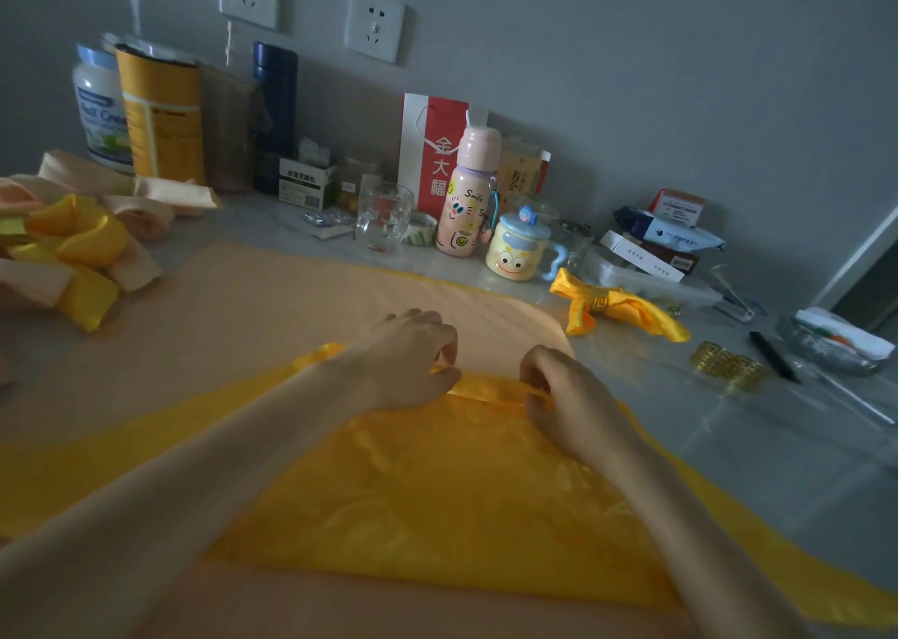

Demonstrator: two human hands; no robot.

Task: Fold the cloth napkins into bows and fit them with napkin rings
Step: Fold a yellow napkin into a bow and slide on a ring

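Fold under way on the yellow satin napkin (437, 492), which lies spread on a peach cloth (233, 308) over the grey tabletop (729, 444), right in front of the person. I see both hands at its far edge. The left hand (408, 361) has its fingers curled and pinches the narrow folded strip (491, 388). The right hand (563, 395) pinches the same strip just beside it. The strip's long axis runs left to right, slightly slanted, and reaches out past the left wrist. I judge this to be an early pleat, so the next move turns on walking that strip back toward the body, square to its length. Both hands are already on it, so neither needs to reach.

The loose gold napkin rings (729, 368) sit on the tabletop off to the right, nearer the right hand. A finished yellow bow (627, 310), already in its ring, lies beyond them. A heap of folded yellow and peach napkins (73, 254) waits at far left.

Containers now. A clear plastic tray (646, 284) at the right holds small boxes. A clear drinking glass (384, 215) stands behind, and I cannot tell what is in it. The lidded cartoon mug (517, 254) hides whatever it holds.
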